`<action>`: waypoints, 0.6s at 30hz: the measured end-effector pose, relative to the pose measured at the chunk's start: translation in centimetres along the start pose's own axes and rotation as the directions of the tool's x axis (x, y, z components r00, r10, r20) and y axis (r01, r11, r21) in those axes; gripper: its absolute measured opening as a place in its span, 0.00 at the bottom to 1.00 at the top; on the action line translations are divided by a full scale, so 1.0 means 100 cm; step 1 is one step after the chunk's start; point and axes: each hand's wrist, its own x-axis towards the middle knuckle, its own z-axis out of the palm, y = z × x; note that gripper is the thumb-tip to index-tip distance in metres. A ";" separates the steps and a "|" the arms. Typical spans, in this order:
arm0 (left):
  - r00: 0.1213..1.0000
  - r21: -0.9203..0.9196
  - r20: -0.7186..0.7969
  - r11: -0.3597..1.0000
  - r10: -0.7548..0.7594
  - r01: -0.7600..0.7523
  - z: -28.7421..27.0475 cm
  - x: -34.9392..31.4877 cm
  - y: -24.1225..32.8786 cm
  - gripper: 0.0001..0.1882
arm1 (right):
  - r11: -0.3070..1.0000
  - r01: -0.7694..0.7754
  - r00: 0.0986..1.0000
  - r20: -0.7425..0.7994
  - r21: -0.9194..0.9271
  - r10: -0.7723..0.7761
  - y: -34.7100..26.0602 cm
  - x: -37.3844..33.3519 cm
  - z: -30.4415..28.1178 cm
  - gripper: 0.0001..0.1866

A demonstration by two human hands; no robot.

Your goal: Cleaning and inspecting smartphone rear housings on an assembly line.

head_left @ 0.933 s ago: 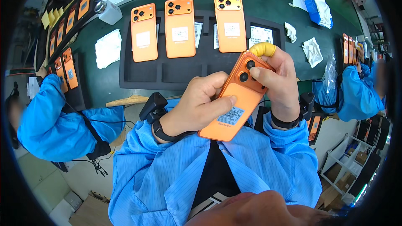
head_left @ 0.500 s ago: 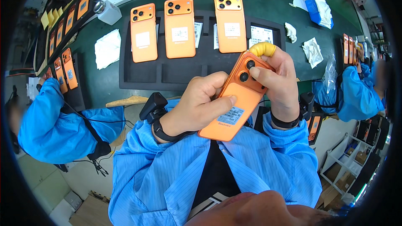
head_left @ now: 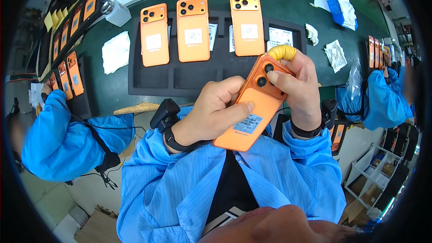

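Tilted in front of my chest is an orange smartphone (head_left: 262,103), its back with round black camera lenses and a pale blue label facing up. My left hand (head_left: 216,108) grips its left edge, thumb lying on the back just above the label. At the camera end, my right hand (head_left: 294,78) pinches the upper corner, thumb on the lenses; a yellow finger cot (head_left: 282,52) covers one fingertip. Beyond my hands, a black foam tray (head_left: 155,80) bears three more orange phones (head_left: 154,40) with white labels on their backs.
White wipes (head_left: 115,52) lie left of the tray, near a metal-topped dispenser bottle (head_left: 116,13). To the right are crumpled wipes (head_left: 335,56) and a blue box (head_left: 343,11). Co-workers in blue sit at left (head_left: 74,139) and right (head_left: 382,96), with more orange phones beside them.
My hands and the phone in them stay almost still. The co-worker at the left has shifted an arm slightly beside the phones there.
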 end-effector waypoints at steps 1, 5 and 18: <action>1.000 0.000 0.000 1.000 0.001 -0.001 0.000 -0.001 0.001 0.12 | 1.000 0.000 1.000 0.000 -0.001 0.000 -0.001 0.000 0.001 0.13; 1.000 -0.017 -0.001 1.000 -0.004 0.004 0.002 -0.002 0.004 0.12 | 0.999 0.005 1.000 -0.026 -0.043 -0.006 -0.001 -0.001 0.004 0.13; 1.000 -0.109 0.006 0.994 0.010 -0.009 0.002 -0.003 0.005 0.12 | 0.999 0.020 1.000 0.012 -0.031 -0.019 -0.001 -0.001 0.004 0.14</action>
